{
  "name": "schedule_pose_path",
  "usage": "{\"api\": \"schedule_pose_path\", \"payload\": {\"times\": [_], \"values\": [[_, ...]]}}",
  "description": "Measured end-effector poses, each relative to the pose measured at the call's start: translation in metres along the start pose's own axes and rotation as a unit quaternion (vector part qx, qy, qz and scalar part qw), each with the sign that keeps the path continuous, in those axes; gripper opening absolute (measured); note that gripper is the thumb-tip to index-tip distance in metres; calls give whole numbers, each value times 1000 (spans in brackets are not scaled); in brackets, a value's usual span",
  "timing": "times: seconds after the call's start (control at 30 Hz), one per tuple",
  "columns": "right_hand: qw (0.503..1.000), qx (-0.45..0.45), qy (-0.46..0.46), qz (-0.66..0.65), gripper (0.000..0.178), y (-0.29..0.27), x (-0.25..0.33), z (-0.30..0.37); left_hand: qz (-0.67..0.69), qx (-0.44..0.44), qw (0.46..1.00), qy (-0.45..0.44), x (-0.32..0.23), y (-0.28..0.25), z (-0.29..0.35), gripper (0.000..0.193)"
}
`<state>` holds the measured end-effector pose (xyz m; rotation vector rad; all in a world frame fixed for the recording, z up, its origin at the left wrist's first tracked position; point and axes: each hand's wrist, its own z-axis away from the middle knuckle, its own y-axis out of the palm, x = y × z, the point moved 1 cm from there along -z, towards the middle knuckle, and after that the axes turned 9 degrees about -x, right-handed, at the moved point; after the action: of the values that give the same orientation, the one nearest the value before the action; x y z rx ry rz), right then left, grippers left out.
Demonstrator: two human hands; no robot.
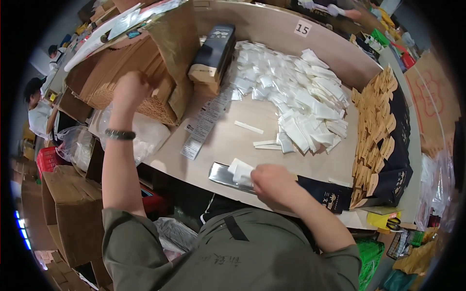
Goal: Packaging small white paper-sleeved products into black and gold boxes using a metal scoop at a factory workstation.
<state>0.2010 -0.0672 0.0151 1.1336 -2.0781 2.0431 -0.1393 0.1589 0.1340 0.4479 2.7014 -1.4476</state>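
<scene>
My right hand point(274, 183) is closed at the table's near edge, its fingers pinching a small white packet point(240, 170). Beneath that packet is a shiny silver flat piece point(221, 175). A dark blue package point(324, 195) lies to the right of the hand; whether it joins the silver piece is hidden. My left hand point(130, 89) is raised over an open cardboard box point(177, 53) holding a stack of brown cardboard pieces point(155, 104). Its fingers are blurred, and any hold is unclear. Beyond my right hand spreads a heap of white and clear packets point(286, 87).
A dark blue carton point(213, 53) stands beside the cardboard box. Printed paper strips point(201, 131) lie near it. Dark packages with brown paper tops point(381, 145) line the right side. Yellow-and-black scissors point(391, 223) sit at the near right corner. A raised board point(272, 24) bounds the far side.
</scene>
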Motion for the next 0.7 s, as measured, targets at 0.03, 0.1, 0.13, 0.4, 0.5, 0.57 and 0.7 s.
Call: {"api": "schedule_pose_path", "payload": {"times": [0.03, 0.1, 0.13, 0.4, 0.5, 0.57, 0.7], "values": [[999, 22, -30, 7, 9, 10, 3, 1, -53, 141, 988, -20, 4, 7, -4, 21], [999, 29, -33, 22, 8, 13, 1, 4, -38, 112, 993, 3, 12, 16, -5, 20], [998, 58, -4, 24, 6, 4, 6, 4, -20, 91, 995, 25, 15, 19, -1, 19], [996, -38, 74, 30, 12, 23, 20, -2, -22, 24, 999, -12, 25, 16, 7, 25], [978, -200, 57, 11, 18, 2, 19, 18, 155, -145, 971, -113, 2, -10, 69, 16], [975, -205, 82, -1, 22, -5, 15, 41, 365, -71, 899, -231, 21, -11, 141, 16], [982, -182, 52, 18, 31, -6, 4, 69, 484, 317, 794, -183, -21, 11, 222, 8]]}}
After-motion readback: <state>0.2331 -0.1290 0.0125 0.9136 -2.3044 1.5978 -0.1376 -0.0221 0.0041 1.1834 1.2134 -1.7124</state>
